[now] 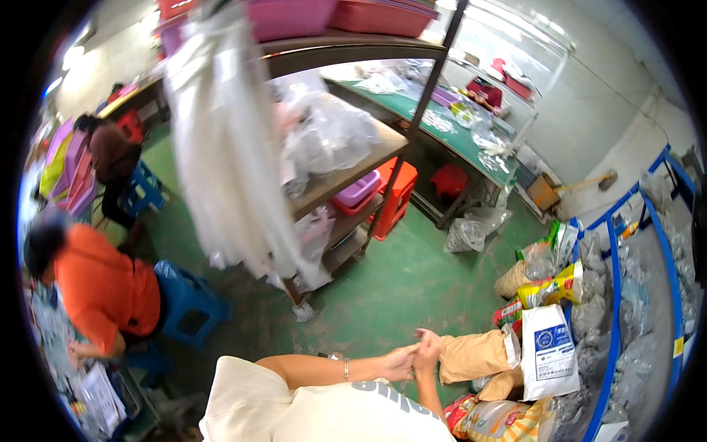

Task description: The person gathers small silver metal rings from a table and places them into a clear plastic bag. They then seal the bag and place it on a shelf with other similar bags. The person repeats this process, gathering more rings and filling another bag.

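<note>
Clasping your left hand and right hand together, you are touching the brown paper bag just beyond them, seemingly light, crumply, best gripped at its folded edge.

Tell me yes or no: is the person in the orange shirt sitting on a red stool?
No. The person in the orange shirt sits on a blue stool, not a red one.

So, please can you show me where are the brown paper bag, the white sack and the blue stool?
brown paper bag (471, 355), head view, on its flat side, just right of the hands.
white sack (549, 353), head view, middle of its front.
blue stool (185, 295), head view, on the seat top.
</note>
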`<action>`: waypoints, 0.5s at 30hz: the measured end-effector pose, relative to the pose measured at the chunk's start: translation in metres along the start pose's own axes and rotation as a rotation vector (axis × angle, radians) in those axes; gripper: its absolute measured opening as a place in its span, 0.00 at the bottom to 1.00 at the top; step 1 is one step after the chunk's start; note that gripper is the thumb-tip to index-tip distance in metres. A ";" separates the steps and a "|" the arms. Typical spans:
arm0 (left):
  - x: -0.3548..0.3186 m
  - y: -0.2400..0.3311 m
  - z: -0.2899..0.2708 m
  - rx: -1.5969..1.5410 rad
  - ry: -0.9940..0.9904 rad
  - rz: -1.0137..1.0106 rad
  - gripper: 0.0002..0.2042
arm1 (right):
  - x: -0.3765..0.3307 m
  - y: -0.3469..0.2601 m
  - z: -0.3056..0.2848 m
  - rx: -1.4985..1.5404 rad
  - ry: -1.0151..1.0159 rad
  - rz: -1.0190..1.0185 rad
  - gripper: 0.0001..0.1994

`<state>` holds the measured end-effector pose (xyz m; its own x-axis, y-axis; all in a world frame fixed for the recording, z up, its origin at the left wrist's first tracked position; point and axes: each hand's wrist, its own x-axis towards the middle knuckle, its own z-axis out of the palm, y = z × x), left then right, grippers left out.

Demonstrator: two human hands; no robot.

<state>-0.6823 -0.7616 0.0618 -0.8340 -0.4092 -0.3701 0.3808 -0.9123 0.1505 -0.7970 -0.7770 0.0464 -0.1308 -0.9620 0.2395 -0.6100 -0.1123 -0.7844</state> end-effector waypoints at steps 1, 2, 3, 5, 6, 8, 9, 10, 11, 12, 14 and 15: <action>0.006 0.015 0.027 0.104 0.096 -0.019 0.22 | 0.014 0.034 -0.009 0.062 0.061 0.138 0.15; 0.017 0.033 0.030 0.162 0.025 -0.032 0.22 | 0.022 0.055 -0.012 0.280 0.155 0.338 0.14; 0.032 0.050 0.032 0.219 -0.061 -0.054 0.22 | 0.023 0.116 -0.019 0.416 0.194 0.553 0.13; 0.070 0.084 0.027 0.190 -0.189 -0.076 0.22 | -0.005 0.222 -0.023 0.281 0.200 0.758 0.12; 0.079 0.107 0.044 0.264 -0.001 -0.042 0.20 | -0.024 0.247 -0.034 0.385 0.042 0.947 0.11; 0.115 0.148 0.042 0.265 -0.017 0.041 0.19 | -0.056 0.309 -0.055 0.307 -0.145 1.316 0.08; 0.129 0.172 0.042 0.211 0.033 0.054 0.18 | -0.053 0.325 -0.055 0.280 -0.198 1.410 0.07; 0.148 0.192 0.034 0.195 0.031 0.094 0.18 | -0.048 0.338 -0.053 0.242 -0.254 1.486 0.07; 0.172 0.212 0.030 0.171 0.022 0.130 0.18 | -0.032 0.348 -0.057 0.221 -0.277 1.514 0.07; 0.190 0.232 0.020 0.154 0.029 0.169 0.18 | -0.010 0.360 -0.054 0.214 -0.295 1.515 0.06; 0.226 0.274 0.027 0.079 0.140 0.237 0.17 | 0.046 0.385 -0.063 0.197 -0.295 1.483 0.06; 0.239 0.291 0.024 0.055 0.231 0.268 0.17 | 0.078 0.397 -0.065 0.206 -0.270 1.443 0.06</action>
<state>-0.7806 -1.1251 0.0388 -0.5924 -0.6257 -0.5075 0.5470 -0.7748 0.3169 -1.1005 -0.8809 -0.2093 -0.3527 -0.2837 -0.8917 0.0395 0.9476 -0.3171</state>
